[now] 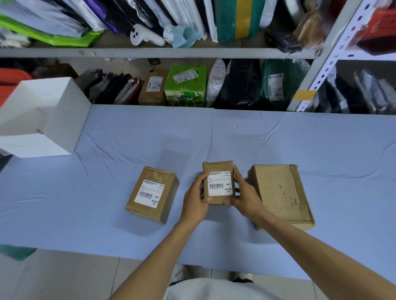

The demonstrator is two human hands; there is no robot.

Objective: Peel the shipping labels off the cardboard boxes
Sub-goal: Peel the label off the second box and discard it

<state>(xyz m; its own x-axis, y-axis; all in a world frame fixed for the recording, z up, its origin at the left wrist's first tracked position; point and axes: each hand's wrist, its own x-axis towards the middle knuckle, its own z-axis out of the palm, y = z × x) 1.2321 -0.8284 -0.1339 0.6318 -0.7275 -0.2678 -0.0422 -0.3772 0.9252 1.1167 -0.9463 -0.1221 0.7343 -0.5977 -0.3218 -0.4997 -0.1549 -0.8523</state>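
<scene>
The left hand (195, 201) and right hand (246, 194) grasp a small brown cardboard box (217, 168) at the blue-clothed desk (283, 140); its white paper shipping label (219, 186) looks thin, best lifted from a corner.

Bare left hand (195, 202), bare right hand (245, 197), bare forearms, pale grey shirt (213, 293)

**Kept From View**

Covered by the left hand (195, 201) and right hand (246, 194): both side faces of the middle box (217, 168). Too small to read: fine print on its label (220, 185) and on the left box's label (150, 194). Hidden behind the right forearm (312, 242): near corner of the right box (279, 191). Cropped at the left edge: the white carton (60, 125).
</scene>
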